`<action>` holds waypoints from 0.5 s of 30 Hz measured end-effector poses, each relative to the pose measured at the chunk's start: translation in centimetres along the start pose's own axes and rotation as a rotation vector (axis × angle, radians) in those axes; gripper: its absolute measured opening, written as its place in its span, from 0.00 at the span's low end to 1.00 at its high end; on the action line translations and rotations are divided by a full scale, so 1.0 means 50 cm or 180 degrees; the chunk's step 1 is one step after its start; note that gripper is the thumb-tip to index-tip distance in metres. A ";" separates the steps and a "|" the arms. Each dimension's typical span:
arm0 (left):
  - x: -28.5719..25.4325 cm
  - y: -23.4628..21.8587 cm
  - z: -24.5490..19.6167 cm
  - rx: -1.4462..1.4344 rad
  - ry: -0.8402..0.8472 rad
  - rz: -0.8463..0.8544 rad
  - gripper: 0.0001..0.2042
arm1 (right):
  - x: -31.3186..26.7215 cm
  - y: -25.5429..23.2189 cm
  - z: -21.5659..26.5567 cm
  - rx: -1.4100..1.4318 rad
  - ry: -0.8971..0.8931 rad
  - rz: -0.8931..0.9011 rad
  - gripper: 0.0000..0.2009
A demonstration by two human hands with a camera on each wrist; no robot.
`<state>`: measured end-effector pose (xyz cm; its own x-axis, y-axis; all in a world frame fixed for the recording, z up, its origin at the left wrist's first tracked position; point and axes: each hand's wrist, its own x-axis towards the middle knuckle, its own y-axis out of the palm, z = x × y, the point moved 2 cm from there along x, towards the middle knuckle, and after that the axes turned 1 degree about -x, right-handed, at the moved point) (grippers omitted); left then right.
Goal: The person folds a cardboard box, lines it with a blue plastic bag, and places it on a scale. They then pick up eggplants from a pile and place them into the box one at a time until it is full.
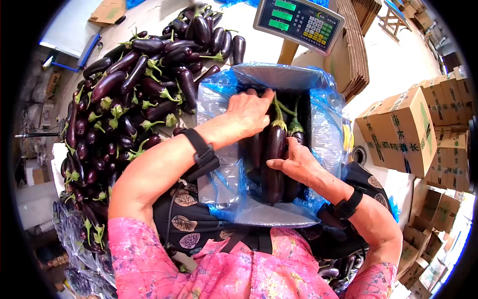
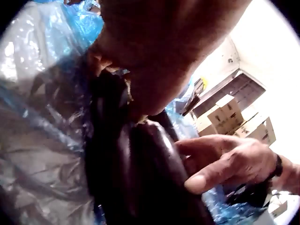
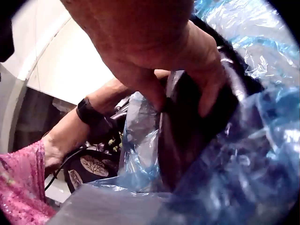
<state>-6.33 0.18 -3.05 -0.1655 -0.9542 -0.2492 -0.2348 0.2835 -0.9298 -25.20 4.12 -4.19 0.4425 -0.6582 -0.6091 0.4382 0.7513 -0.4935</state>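
Several dark purple eggplants [image 1: 275, 162] lie lengthwise, green stems toward the far end, in a box [image 1: 279, 217] lined with blue plastic film [image 1: 326, 129]. My left hand [image 1: 249, 114] reaches in over the box's left side. Its fingers curl round the stem end of an eggplant at the left, and its fingertips are partly hidden. From the right, my right hand [image 1: 301, 165] grips the middle eggplant, thumb on top and fingers down its right side. In the right wrist view, thumb and fingers straddle this eggplant [image 3: 180, 126].
A large heap of eggplants [image 1: 144, 84] lies left of the box. Behind the box stands a scale display [image 1: 298, 25], with flattened cardboard [image 1: 351, 50] beside it. Printed cartons [image 1: 398, 132] are stacked at the right. A plastic bag [image 1: 82, 244] of eggplants sits at lower left.
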 end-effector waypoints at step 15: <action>0.021 -0.040 0.014 -0.0055 0.0140 0.0597 0.26 | 0.001 -0.021 0.028 -0.0418 -0.0017 -0.0038 0.47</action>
<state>-5.36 -1.46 -1.66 -0.2493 -0.8796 -0.4052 -0.2123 0.4579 -0.8633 -24.51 3.23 -2.83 0.4422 -0.6671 -0.5996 0.3373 0.7431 -0.5780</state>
